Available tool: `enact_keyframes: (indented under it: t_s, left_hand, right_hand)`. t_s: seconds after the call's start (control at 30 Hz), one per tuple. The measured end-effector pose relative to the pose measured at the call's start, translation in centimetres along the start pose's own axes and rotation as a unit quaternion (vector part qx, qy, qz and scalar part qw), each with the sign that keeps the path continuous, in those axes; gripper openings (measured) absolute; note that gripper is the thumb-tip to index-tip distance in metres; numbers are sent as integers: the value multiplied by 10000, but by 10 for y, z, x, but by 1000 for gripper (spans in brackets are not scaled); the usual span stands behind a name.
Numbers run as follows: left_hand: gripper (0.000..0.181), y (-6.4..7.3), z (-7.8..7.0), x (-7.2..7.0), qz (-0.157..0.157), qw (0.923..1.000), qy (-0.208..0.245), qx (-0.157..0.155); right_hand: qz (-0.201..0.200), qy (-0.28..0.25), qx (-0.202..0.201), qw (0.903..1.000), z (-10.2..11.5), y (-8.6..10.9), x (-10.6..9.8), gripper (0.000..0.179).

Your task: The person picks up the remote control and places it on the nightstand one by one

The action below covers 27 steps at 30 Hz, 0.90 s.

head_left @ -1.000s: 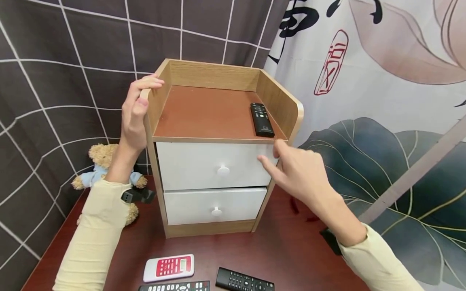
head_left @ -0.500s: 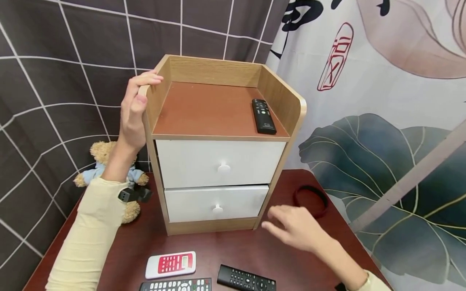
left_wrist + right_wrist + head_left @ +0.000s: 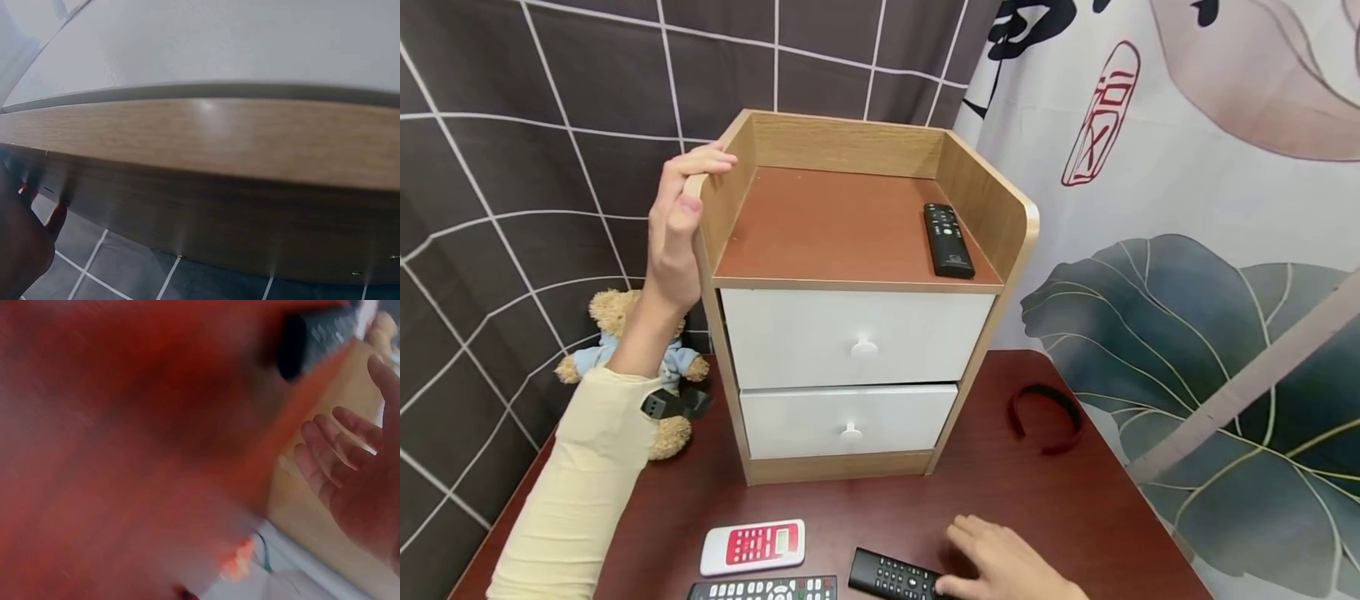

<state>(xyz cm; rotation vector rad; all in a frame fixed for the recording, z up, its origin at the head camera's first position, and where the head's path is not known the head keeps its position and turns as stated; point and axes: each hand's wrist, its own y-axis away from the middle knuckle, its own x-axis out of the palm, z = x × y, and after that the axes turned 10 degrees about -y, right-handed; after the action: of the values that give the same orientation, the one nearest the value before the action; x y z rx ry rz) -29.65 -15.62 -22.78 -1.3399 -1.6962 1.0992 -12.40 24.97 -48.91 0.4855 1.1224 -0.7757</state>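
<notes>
Cabinet (image 3: 805, 333), in the head view, stands upright on the table (image 3: 1105, 521). The left hand (image 3: 677, 221) grips the top of its left side, fingers over the edge. In front of the cabinet's right corner lies the black remote (image 3: 890, 573); the right hand (image 3: 1009, 568) is at its right end. In front of the cabinet's left corner are the calculator (image 3: 752, 547) and a grey remote (image 3: 767, 590), cut by the frame. A third remote (image 3: 949, 240) lies on the cabinet's top, by its right wall. The bear (image 3: 612, 310) is left of the cabinet, the band (image 3: 1062, 446) right.

In the left wrist view, dim fingers show beside the cabinet's side.

In the right wrist view, the right hand is relaxed, fingers parted, apart from the blurred black remote.
</notes>
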Motion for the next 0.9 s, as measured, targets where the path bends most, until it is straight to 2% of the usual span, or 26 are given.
enact_keyframes:
  t_s: [0.07,0.13,0.23,0.3,0.4,0.6,0.73,0.8,0.9]
  left_hand:
    - [41,0,0,0,-7,10000,11,-13]
    - [41,1,0,0,12,10000,12,-26]
    - [42,2,0,0,44,10000,0,-24]
    - [42,1,0,0,40,10000,3,-12]
    - [42,1,0,0,26,10000,10,0]
    - [41,0,1,-1,53,10000,41,-26]
    - [42,0,2,-2,86,10000,6,-28]
    - [43,0,2,-2,98,9999,-49,-26]
    - [44,0,2,-3,89,9999,-97,-18]
  right_hand:
    - [384,63,0,9992,-2,2,10,48]
    - [512,192,-108,9984,-4,3,20,49]
    - [344,510,-392,9973,-5,6,32,44]
    - [181,532,-498,9972,-5,7,37,37]
    - [152,286,-523,9981,-4,6,39,27]
    - [269,-138,-371,9989,-1,5,40,24]
    - [146,-458,-536,9974,-2,7,44,17]
    - [86,-742,-789,9941,-3,6,46,15]
    - [242,-1657,-978,9810,-3,3,46,11]
